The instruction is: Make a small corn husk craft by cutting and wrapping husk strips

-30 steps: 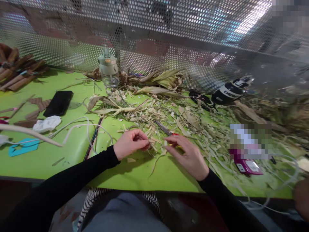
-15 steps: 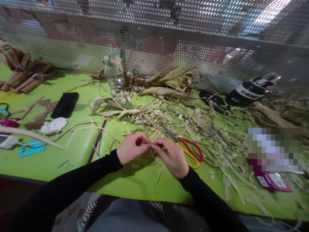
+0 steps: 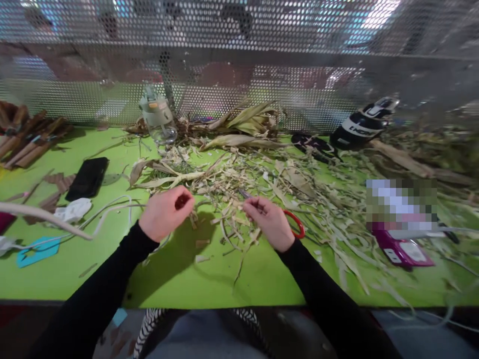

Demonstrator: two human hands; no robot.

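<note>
Holding left hand (image 3: 164, 213) loosely curled and right hand (image 3: 268, 222) narrowly pinched, on what impossible to tell, near shreds (image 3: 234, 230) strewn over the worktop (image 3: 269, 286), with much seemingly already shredded but husks (image 3: 251, 122) at the back apparently left whole.

Registered moderate brightness across the green tabletop (image 3: 269, 284), fading to near-black beneath its front edge. Showed a hard white glare streak (image 3: 379, 14) at upper right, behind the perforated metal screen (image 3: 209, 55), plus scattered bluish-white glints through the holes. Cast a broad, soft-edged shadow beside and below the left hand (image 3: 166, 212). Caught small highlights on the clear-bodied bottle (image 3: 162, 132). Rendered fine plant shavings (image 3: 232, 179) slightly soft at center; smeared the dried husks (image 3: 452, 149) toward the right edge. Stretched the black sleeves (image 3: 93, 279) toward the lower corners. Obscured part of the magenta object (image 3: 406, 249) with coarse pixelation.
</note>
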